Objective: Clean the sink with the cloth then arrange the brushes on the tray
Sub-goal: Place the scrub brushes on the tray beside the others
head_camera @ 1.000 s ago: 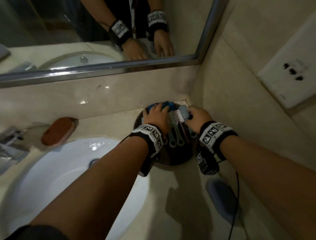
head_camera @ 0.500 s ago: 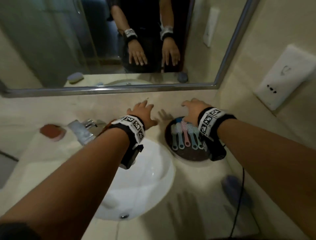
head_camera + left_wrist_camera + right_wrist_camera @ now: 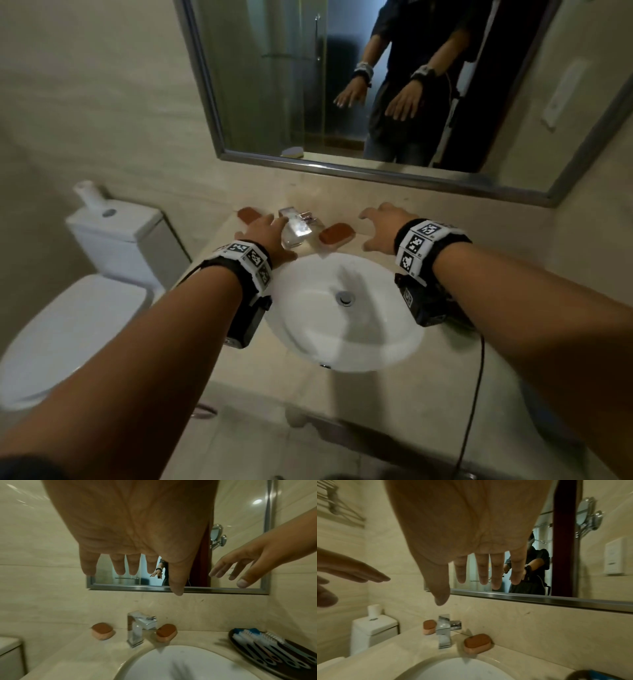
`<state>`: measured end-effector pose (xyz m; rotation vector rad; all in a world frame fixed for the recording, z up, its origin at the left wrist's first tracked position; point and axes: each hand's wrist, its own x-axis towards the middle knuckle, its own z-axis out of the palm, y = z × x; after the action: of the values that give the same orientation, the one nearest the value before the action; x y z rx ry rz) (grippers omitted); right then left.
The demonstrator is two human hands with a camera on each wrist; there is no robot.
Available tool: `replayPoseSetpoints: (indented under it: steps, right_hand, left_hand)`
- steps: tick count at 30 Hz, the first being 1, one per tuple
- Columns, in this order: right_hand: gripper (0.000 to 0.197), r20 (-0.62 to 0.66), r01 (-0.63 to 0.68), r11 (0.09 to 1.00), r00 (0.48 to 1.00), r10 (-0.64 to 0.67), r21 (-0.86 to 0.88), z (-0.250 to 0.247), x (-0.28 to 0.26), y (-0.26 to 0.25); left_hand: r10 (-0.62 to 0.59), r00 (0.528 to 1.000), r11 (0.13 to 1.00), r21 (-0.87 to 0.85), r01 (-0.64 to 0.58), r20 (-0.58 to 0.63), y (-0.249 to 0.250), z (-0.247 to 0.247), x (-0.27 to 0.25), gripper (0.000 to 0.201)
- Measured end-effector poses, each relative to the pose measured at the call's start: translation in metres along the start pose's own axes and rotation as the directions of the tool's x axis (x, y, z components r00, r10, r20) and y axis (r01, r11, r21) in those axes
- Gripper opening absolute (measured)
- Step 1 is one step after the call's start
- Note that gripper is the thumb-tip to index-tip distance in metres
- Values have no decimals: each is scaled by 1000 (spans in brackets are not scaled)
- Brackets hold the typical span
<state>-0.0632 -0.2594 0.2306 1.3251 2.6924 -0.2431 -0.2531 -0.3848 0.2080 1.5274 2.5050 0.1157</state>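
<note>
Fingers [image 3: 118, 566] of both hands spread, empty, above sink [image 3: 188, 662]; brushes [image 3: 257, 638] on tray [image 3: 243, 654] rightward.

No legible text, brand or number appears in any view. The wristbands [image 3: 426, 241] carry black-and-white square marker patterns only. Print on the wall dispenser [image 3: 615, 557] is too blurred to read.
</note>
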Motion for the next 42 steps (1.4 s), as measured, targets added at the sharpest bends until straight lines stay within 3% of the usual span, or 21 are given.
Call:
replayPoseSetpoints:
  steps: [5,9,13,21,28,33,38,42]
  right_hand:
    - [59,29,81,997,996,-81,-1,10,17,-68]
    - [65,52,103,995,993,-103,5,23,40,-122]
    - [72,78,117,992,990,-120,39,48,68,-177]
    - [65,194,43,997,979,-55,67,103,111,-253]
    - [61,272,20,997,962,-39,73,131,151,-269]
    - [60,319,46,997,946,-64,64,147,190,-267]
    - [58,343,68,994,935,-93,83,154,232,-261]
    - [56,338,72,994,936,-98,87,160,253,-257]
  left_hand:
    - [-100,994,995,-9,101,50,-78,7,-13,84]
    - [-150,986,989,1,150,79,-140,11,-11,85]
    - [-141,980,990,-3,143,142,-204,27,1,85]
    - [-115,947,992,-23,128,301,-295,74,18,84]
    - [-218,865,952,-97,290,452,-317,115,38,82]
    - [-328,825,905,-95,414,461,-316,138,50,75]
    - [-336,838,897,-126,424,429,-314,144,70,71]
    - [-272,903,897,-251,363,332,-309,142,89,58]
